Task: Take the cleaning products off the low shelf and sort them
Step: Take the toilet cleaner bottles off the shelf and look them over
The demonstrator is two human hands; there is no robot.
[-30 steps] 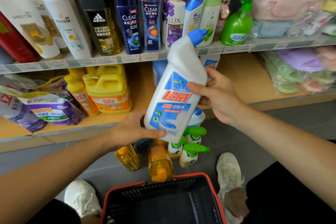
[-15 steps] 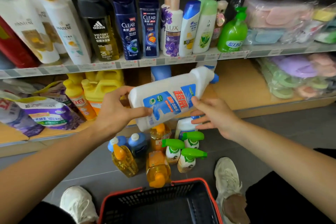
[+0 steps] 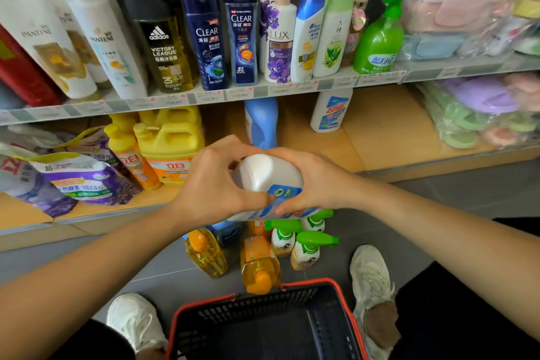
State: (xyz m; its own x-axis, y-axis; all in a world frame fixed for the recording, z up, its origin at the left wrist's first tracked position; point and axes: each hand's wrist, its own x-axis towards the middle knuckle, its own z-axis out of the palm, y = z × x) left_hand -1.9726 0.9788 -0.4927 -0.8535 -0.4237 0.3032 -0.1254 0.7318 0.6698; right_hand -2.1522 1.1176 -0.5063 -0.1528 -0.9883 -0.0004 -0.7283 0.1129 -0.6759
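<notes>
- The low shelf (image 3: 380,137) is not yet emptied. Yellow jugs (image 3: 172,140), a blue bottle (image 3: 261,123), a second white bottle (image 3: 330,111) and soft pouches (image 3: 81,181) are sitting on it. The taking-off step looks partway through.
- The basket (image 3: 263,295) is sitting on the floor between the person's shoes, nearest the camera.
- Orange bottles (image 3: 258,266) and green-trigger sprayers (image 3: 306,248) are standing on the floor between shelf and basket, each kind grouped together. The sorting appears to be going on here.
- The white bottle (image 3: 263,175) is hanging in the air in front of the shelf edge, directly above the floor group. Its rounded base is tipping toward the camera and its neck is hidden.
- The left hand (image 3: 210,184) is wrapping the bottle's left side, fingers curling over the top.
- The right hand (image 3: 315,181) is wrapping the right side the same way. The thumbs are nearly meeting on the blue label, so the bottle is sitting clamped between both palms.
- Next move, as a judgement: the bottle is probably heading for a floor spot. It needs turning upright and lowering clear of the sprayers just below.
</notes>
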